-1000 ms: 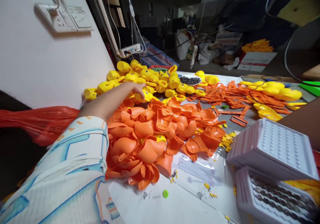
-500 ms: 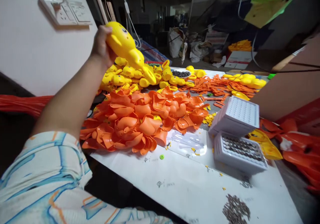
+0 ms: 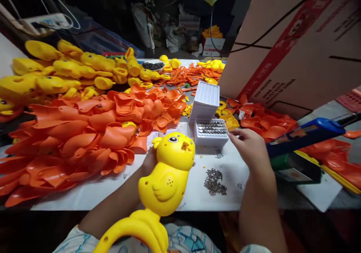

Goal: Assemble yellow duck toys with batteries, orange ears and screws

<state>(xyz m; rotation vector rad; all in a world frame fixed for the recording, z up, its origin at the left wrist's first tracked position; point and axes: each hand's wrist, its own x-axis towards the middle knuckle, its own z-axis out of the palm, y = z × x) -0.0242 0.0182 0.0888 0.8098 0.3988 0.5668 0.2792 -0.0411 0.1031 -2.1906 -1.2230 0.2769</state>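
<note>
My left hand [image 3: 149,163] is closed around the back of a yellow plastic duck toy [image 3: 165,185], held tilted in front of me. The toy has a printed eye, a square recess in its face, small holes in its side and a looped handle. Its body hides most of my left fingers. Beside the right edge of a white tray [image 3: 212,142] filled with rows of silver button cells [image 3: 212,127] is my right hand [image 3: 249,146]. Its thumb and fingertips are drawn together, and I cannot make out what is between them. Small metal screws [image 3: 214,181] lie below the tray.
Orange curved plastic pieces [image 3: 93,132] are heaped at the left, with more yellow duck toys [image 3: 70,67] behind. A white stack of trays [image 3: 207,97] stands behind the cells. To the right are a blue power screwdriver [image 3: 307,134] and a large cardboard box [image 3: 282,53].
My left hand has brought the yellow duck toy from above the far pile down close in front of me. My right hand has come into view by the tray of cells. The view has turned right.
</note>
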